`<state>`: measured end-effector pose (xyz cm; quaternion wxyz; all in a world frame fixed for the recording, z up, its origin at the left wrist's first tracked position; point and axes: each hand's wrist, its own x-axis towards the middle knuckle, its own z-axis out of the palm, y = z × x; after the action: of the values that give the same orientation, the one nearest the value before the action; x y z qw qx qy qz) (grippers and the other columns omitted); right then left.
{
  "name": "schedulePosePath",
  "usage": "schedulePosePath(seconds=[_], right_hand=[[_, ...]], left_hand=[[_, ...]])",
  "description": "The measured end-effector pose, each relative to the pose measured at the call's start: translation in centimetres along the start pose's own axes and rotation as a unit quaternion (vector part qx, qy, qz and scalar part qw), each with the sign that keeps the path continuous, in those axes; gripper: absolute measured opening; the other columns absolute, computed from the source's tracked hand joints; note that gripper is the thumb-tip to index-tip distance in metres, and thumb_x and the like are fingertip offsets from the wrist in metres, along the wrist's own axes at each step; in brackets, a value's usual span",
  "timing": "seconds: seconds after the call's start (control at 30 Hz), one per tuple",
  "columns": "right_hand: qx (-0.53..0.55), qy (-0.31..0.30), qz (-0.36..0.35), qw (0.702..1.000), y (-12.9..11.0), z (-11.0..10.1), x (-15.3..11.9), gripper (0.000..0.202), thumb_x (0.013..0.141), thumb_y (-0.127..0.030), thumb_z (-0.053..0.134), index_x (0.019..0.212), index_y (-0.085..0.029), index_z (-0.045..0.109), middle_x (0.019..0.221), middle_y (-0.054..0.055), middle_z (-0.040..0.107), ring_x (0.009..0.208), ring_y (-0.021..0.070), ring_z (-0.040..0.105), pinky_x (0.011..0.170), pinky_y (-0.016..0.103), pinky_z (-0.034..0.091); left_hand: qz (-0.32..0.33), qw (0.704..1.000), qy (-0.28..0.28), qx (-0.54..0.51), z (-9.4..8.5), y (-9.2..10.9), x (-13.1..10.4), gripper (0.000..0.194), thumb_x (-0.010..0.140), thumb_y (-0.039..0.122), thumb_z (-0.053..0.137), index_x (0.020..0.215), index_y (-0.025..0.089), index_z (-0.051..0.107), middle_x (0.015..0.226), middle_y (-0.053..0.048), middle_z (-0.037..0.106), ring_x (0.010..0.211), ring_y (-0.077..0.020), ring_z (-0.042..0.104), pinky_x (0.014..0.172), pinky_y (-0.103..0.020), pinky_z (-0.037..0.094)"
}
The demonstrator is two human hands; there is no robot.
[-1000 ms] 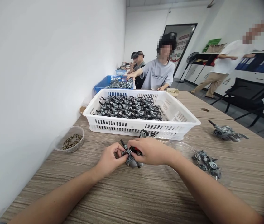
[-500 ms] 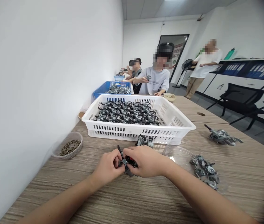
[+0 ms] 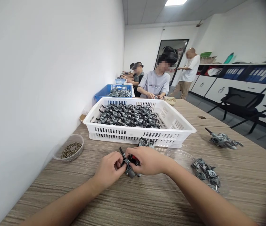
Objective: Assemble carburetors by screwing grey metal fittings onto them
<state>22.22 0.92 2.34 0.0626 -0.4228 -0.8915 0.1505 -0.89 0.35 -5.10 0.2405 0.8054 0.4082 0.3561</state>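
A grey metal carburetor [image 3: 130, 172] with a black stem sits between my hands, low over the table in front of the white crate. My left hand [image 3: 108, 167] is closed, thumb and fingers pinching its left side. From the right, my right hand [image 3: 148, 160] grips the same carburetor with bent fingers and thumb. A small red part [image 3: 134, 157] shows under the right fingers; what it belongs to is mostly hidden. Just behind my right hand, another carburetor [image 3: 145, 142] stands against the crate.
The white crate [image 3: 133, 131] holds rows of carburetors. At left is a tub [image 3: 80, 150] of small brass-coloured parts; at right a clear tub [image 3: 178, 153] with metal parts. A lone carburetor [image 3: 222, 140] lies far right. A co-worker [image 3: 157, 82] sits beyond the blue crate [image 3: 97, 95].
The carburetor shows more of its lower body as my right hand has shifted slightly up. The seated co-worker has lowered a raised hand to the table; the standing person has moved left.
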Motion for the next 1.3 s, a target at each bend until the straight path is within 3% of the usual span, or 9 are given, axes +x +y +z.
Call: schedulePosePath(seconds=[0.3, 0.53, 0.73, 1.03, 1.3], right_hand=[[0.011, -0.006, 0.019, 1.0, 0.1, -0.2, 0.0, 0.02, 0.093, -0.037, 0.062, 0.11, -0.026, 0.061, 0.085, 0.002, 0.072, 0.077, 0.0215, 0.064, 0.065, 0.029, 0.034], [0.029, -0.012, 0.038, 0.999, 0.3, -0.5, 0.0, 0.02, 0.093, -0.034, 0.062, 0.111, -0.026, 0.063, 0.09, 0.002, 0.073, 0.079, 0.0212, 0.066, 0.067, 0.029, 0.039], [0.048, -0.019, 0.03, 0.998, 0.8, -0.7, -0.1, 0.021, 0.093, -0.033, 0.064, 0.113, -0.026, 0.064, 0.091, 0.001, 0.074, 0.08, 0.0203, 0.067, 0.069, 0.028, 0.041], [0.047, -0.028, 0.006, 0.998, 1.5, -0.7, -0.1, 0.02, 0.097, -0.03, 0.062, 0.116, -0.025, 0.063, 0.09, 0.001, 0.074, 0.079, 0.0207, 0.067, 0.069, 0.029, 0.041], [0.049, -0.017, -0.031, 0.998, 1.8, -0.9, -0.1, 0.017, 0.098, -0.026, 0.061, 0.114, -0.022, 0.064, 0.097, 0.003, 0.075, 0.082, 0.019, 0.065, 0.071, 0.029, 0.042]], left_hand=[[-0.025, 0.999, 0.035, 0.011, 0.1, 0.3, -0.5, 0.012, 0.09, 0.019, 0.074, 0.079, 0.022, 0.069, 0.078, 0.001, 0.069, 0.073, -0.0147, 0.066, 0.069, -0.027, 0.047], [0.003, 1.0, 0.03, 0.004, 0.1, 0.1, -0.2, 0.022, 0.095, 0.026, 0.072, 0.075, 0.02, 0.068, 0.072, 0.0, 0.067, 0.065, -0.0134, 0.06, 0.062, -0.027, 0.043], [0.039, 0.998, -0.003, -0.038, -0.4, -0.1, 0.0, 0.01, 0.093, 0.028, 0.076, 0.089, 0.019, 0.074, 0.079, -0.001, 0.068, 0.067, -0.0134, 0.063, 0.065, -0.027, 0.05], [0.056, 0.996, -0.038, -0.066, -0.8, -0.6, 0.3, 0.017, 0.089, 0.032, 0.082, 0.097, 0.019, 0.074, 0.079, 0.001, 0.065, 0.06, -0.0115, 0.058, 0.062, -0.027, 0.049], [0.066, 0.997, -0.023, -0.034, -0.5, -0.7, 0.0, 0.016, 0.094, 0.035, 0.078, 0.095, 0.02, 0.073, 0.08, 0.0, 0.064, 0.063, -0.0117, 0.058, 0.061, -0.025, 0.049]])
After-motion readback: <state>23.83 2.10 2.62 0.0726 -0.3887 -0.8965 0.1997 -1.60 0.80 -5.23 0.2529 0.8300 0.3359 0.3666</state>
